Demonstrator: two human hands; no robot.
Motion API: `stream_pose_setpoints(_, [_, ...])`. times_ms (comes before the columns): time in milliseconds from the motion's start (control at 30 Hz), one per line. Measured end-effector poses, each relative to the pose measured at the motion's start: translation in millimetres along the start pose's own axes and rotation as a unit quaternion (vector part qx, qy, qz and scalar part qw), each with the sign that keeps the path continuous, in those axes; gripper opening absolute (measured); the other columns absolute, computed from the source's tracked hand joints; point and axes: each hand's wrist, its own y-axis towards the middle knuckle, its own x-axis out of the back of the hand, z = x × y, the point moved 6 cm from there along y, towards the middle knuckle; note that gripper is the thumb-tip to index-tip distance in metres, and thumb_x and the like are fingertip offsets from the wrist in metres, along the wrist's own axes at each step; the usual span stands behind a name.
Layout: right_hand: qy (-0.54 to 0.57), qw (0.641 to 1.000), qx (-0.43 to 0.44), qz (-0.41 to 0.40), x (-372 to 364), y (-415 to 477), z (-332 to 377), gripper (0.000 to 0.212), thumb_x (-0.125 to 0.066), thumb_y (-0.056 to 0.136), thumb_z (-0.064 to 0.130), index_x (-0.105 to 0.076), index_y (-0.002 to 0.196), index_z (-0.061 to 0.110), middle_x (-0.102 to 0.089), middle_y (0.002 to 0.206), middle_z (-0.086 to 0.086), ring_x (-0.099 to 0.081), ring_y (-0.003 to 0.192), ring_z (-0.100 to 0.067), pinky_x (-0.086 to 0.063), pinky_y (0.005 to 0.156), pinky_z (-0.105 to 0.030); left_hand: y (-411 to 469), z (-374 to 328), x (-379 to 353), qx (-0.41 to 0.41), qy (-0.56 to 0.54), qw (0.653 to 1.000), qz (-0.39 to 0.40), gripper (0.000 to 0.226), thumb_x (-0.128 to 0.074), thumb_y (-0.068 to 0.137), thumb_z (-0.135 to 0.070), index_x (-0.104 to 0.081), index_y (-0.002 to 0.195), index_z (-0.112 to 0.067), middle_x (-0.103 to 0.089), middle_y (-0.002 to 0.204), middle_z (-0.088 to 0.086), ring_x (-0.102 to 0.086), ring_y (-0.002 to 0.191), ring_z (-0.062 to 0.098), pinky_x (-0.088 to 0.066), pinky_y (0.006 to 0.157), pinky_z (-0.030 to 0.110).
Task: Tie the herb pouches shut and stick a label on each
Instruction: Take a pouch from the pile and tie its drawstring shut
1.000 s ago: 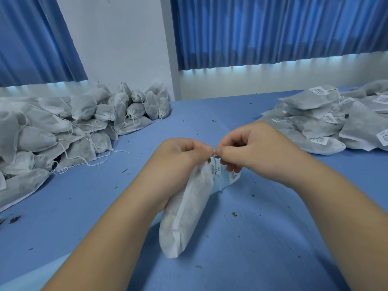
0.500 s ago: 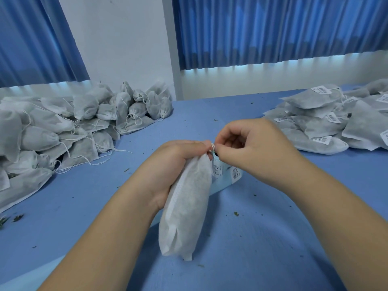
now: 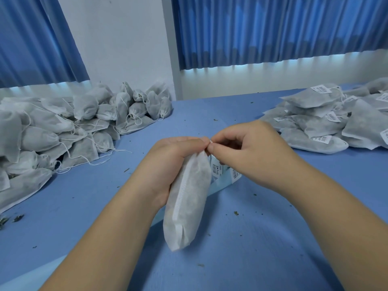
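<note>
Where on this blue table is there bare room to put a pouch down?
Bare table lies at the far middle, between the unlabelled pile and the labelled pile, and between the unlabelled pile and the left forearm, but for herb crumbs. Crowded: both piles, and the middle, where the label sheet lies under the held pouch.

table (image 3: 262, 248) | untied pouches (image 3: 63, 127) left | labelled pouches (image 3: 336, 120) right | held pouch (image 3: 189, 198) centre, label sheet (image 3: 222, 175) behind it

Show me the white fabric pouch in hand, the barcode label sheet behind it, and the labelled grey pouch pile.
White fabric pouch (image 3: 189, 202), head view, mid-body.
Barcode label sheet (image 3: 217, 170), head view, printed label.
Labelled grey pouch pile (image 3: 319, 124), head view, middle pouch.
</note>
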Motion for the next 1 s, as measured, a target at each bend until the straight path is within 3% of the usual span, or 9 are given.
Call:
stream_pose_setpoints(100, [-0.034, 0.999, -0.008, 0.013, 0, 1, -1, 0.018, -0.067, 0.088, 0.024, -0.071, 0.070, 0.025, -0.065, 0.065, 0.007, -0.061, 0.063, -0.011, -0.048, 0.059, -0.027, 1, 0, 1, -0.013, 0.038, 0.999, 0.000, 0.026, -0.066, 0.088, -0.013, -0.071, 0.062, -0.011, -0.060, 0.052, 0.002, -0.056, 0.039, 0.011, -0.042, 0.040, 0.016])
stream_pose_setpoints(233, [-0.061, 0.997, -0.005, 0.049, -1, 0, -1, 0.025, -0.064, 0.087, 0.023, -0.061, 0.062, 0.021, -0.054, 0.051, 0.013, -0.048, 0.051, -0.005, -0.037, 0.050, -0.019, 2, 1, 2, -0.012, 0.076, 0.997, 0.017, 0.014, -0.074, 0.076, -0.021, -0.069, 0.067, -0.011, -0.062, 0.060, 0.004, -0.055, 0.042, 0.010, -0.043, 0.042, 0.018])
stream_pose_setpoints(267, [-0.047, 0.998, -0.008, 0.049, 0, 0, -1, 0.025, -0.064, 0.086, 0.020, -0.060, 0.061, 0.019, -0.052, 0.051, 0.013, -0.045, 0.050, -0.004, -0.037, 0.050, -0.018, 2, 0, 2, -0.012, 0.082, 0.996, 0.024, 0.015, -0.075, 0.070, -0.025, -0.069, 0.067, -0.012, -0.062, 0.060, 0.003, -0.055, 0.042, 0.010, -0.043, 0.042, 0.018])
stream_pose_setpoints(367, [0.053, 0.998, -0.031, 0.023, 7, 2, -4, 0.020, -0.063, 0.082, 0.009, -0.062, 0.062, 0.010, -0.054, 0.052, 0.004, -0.049, 0.052, -0.010, -0.045, 0.054, -0.033, 1, -1, 2, -0.006, 0.075, 0.997, 0.027, 0.015, -0.073, 0.064, -0.027, -0.070, 0.064, -0.013, -0.062, 0.057, 0.002, -0.055, 0.041, 0.011, -0.043, 0.041, 0.017])
stream_pose_setpoints(500, [0.178, 0.982, -0.042, -0.040, 21, 7, -8, 0.017, -0.060, 0.071, 0.014, -0.060, 0.055, 0.008, -0.054, 0.049, 0.000, -0.050, 0.046, -0.011, -0.041, 0.047, -0.022, 4, -2, 11, -0.002, 0.077, 0.997, -0.005, 0.015, -0.074, 0.062, -0.029, -0.072, 0.064, -0.015, -0.061, 0.061, 0.003, -0.053, 0.042, 0.011, -0.043, 0.042, 0.017])
stream_pose_setpoints(633, [0.210, 0.973, -0.047, -0.089, 25, 8, -14, 0.024, -0.063, 0.081, 0.004, -0.065, 0.058, 0.012, -0.057, 0.054, -0.001, -0.052, 0.050, -0.014, -0.040, 0.047, -0.022, 4, 1, 11, 0.008, 0.089, 0.996, 0.003, 0.014, -0.075, 0.064, -0.029, -0.072, 0.063, -0.015, -0.061, 0.062, 0.004, -0.053, 0.042, 0.011, -0.043, 0.042, 0.018])
stream_pose_setpoints(767, [0.325, 0.939, -0.082, -0.078, 18, 8, -19, 0.013, -0.070, 0.071, 0.010, -0.063, 0.061, 0.011, -0.055, 0.054, -0.003, -0.050, 0.049, -0.015, -0.038, 0.046, -0.022, 6, 4, 9, 0.014, 0.091, 0.996, 0.007, 0.017, -0.073, 0.079, -0.021, -0.070, 0.063, -0.014, -0.062, 0.059, 0.002, -0.053, 0.041, 0.010, -0.042, 0.042, 0.017])
stream_pose_setpoints(867, [0.417, 0.903, -0.097, -0.048, 10, 8, -18, 0.015, -0.069, 0.076, 0.004, -0.060, 0.065, 0.008, -0.051, 0.055, -0.005, -0.046, 0.048, -0.014, -0.035, 0.043, -0.020, 4, 2, 8, 0.010, 0.092, 0.996, 0.012, 0.016, -0.075, 0.065, -0.030, -0.070, 0.063, -0.015, -0.061, 0.059, 0.002, -0.053, 0.041, 0.010, -0.042, 0.042, 0.017])
stream_pose_setpoints(1000, [0.522, 0.847, -0.100, 0.017, -5, 6, -9, 0.018, -0.066, 0.074, 0.008, -0.061, 0.057, 0.013, -0.045, 0.057, -0.002, -0.038, 0.047, -0.012, -0.026, 0.043, -0.020, 3, 1, 5, 0.002, 0.091, 0.996, 0.019, 0.016, -0.074, 0.063, -0.032, -0.070, 0.061, -0.016, -0.059, 0.056, 0.001, -0.051, 0.040, 0.010, -0.041, 0.041, 0.016])
